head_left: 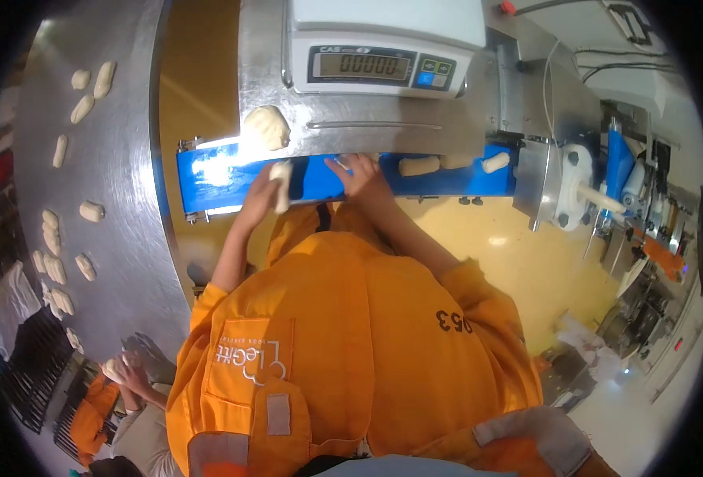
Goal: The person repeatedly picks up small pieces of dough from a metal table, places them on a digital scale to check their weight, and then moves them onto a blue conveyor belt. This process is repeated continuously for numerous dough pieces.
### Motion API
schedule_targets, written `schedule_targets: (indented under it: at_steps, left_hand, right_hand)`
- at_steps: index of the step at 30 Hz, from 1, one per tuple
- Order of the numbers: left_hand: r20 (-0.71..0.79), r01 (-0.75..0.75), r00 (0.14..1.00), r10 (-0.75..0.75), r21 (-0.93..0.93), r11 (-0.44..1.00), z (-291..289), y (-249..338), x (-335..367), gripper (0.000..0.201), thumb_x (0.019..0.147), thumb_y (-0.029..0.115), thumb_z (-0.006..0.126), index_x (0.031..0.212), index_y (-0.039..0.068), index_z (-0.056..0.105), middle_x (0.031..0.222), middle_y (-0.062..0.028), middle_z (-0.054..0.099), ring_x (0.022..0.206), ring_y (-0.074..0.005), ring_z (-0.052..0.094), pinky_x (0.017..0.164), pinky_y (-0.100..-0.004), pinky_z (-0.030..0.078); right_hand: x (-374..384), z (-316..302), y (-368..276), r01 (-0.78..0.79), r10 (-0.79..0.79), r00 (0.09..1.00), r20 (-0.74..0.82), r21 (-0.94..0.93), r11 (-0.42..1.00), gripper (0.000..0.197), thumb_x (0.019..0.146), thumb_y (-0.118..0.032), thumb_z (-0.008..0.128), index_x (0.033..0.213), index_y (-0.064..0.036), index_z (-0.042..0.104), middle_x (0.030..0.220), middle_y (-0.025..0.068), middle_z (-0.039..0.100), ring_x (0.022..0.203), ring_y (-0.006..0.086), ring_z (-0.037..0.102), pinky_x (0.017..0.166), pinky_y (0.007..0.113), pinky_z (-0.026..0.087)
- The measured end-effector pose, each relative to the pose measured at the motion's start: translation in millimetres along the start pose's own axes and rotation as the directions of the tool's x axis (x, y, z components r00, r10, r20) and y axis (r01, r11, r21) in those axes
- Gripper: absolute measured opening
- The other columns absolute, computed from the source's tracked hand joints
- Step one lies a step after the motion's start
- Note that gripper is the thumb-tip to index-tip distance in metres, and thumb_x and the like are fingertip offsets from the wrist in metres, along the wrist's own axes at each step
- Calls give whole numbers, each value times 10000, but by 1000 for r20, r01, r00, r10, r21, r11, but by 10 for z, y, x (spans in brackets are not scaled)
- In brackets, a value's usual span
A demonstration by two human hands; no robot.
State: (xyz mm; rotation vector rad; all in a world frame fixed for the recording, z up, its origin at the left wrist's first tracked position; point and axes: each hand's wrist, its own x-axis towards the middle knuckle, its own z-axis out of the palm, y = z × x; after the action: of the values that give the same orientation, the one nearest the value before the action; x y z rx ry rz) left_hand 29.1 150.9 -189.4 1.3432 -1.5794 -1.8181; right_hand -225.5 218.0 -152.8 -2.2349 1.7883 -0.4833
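Observation:
My left hand (pixel 261 199) is closed round an elongated piece of pale dough (pixel 283 188), held upright over the left part of a blue conveyor belt (pixel 313 176). My right hand (pixel 361 180) is over the middle of the belt, its fingers bent together at the steel edge. Whatever it may be gripping is too small and hidden to make out. To its right, several dough pieces (pixel 419 166) lie on the belt, some partly under the steel ledge. A larger round lump of dough (pixel 267 128) rests on the steel surface just beyond my left hand.
A digital scale (pixel 375 67) stands on the steel surface ahead. Steel machinery (pixel 554 179) adjoins the belt's right end. On the left, a steel table (pixel 125 159) carries several dough pieces (pixel 91 211). At its near end, another person's hands (pixel 129 370) hold dough.

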Motion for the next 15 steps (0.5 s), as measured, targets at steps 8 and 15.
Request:
schedule_targets:
  at_steps: [8,15]
  left_hand:
    - [-7,-225,974,226,75,971,-150,2205,-381,395,733,56,735,1106,50,604,855,-24,600,722,-83,568,613,-229,470]
    - [-309,-310,702,642,679,666,111,3815,1002,578,628,459,828,969,29,650,843,-124,691,770,-206,675,700,-319,527]
  right_hand:
    - [-188,-113,246,-224,218,971,93,56,973,443,740,-131,662,1174,-160,578,978,90,557,1010,302,555,848,408,500]
    - [-700,-1784,291,-448,454,888,66,344,825,219,765,-180,705,934,-81,606,922,116,554,883,326,580,746,399,498]
